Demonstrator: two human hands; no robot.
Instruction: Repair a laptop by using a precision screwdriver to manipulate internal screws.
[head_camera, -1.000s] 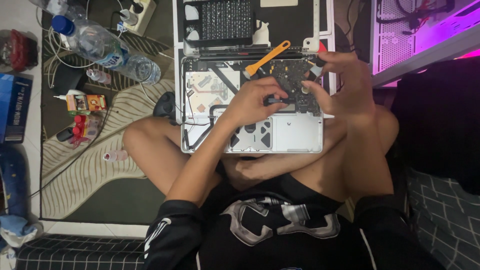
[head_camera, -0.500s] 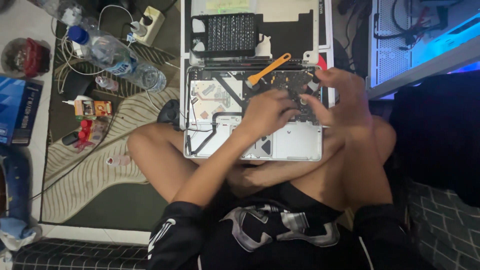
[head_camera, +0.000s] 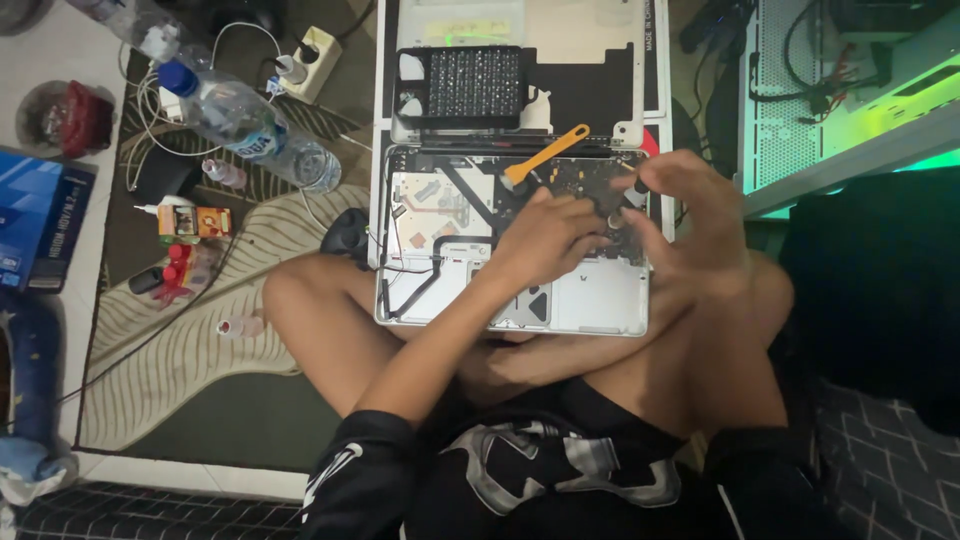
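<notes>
An opened silver laptop (head_camera: 600, 305) rests on my crossed legs, its bottom cover off and its dark circuit board (head_camera: 580, 180) exposed. My left hand (head_camera: 545, 240) lies on the board near its middle, fingers curled on a small part I cannot make out. My right hand (head_camera: 690, 225) hovers at the board's right edge, fingertips pinched around a small dark tool or part. An orange plastic pry tool (head_camera: 545, 157) lies across the top of the board. A black tray of screwdriver bits (head_camera: 475, 85) sits on the removed cover (head_camera: 600, 60) behind the laptop.
A plastic water bottle (head_camera: 245, 125) lies on the patterned rug (head_camera: 180, 330) at the left, beside a power strip (head_camera: 305, 55), cables, small bottles and a blue box (head_camera: 30, 220). A lit computer case (head_camera: 830, 90) stands at the right.
The camera view has shifted slightly downward. Both hands stay on the board, my left hand moving a little right toward my right hand. The case's light turned from purple to blue to green.
</notes>
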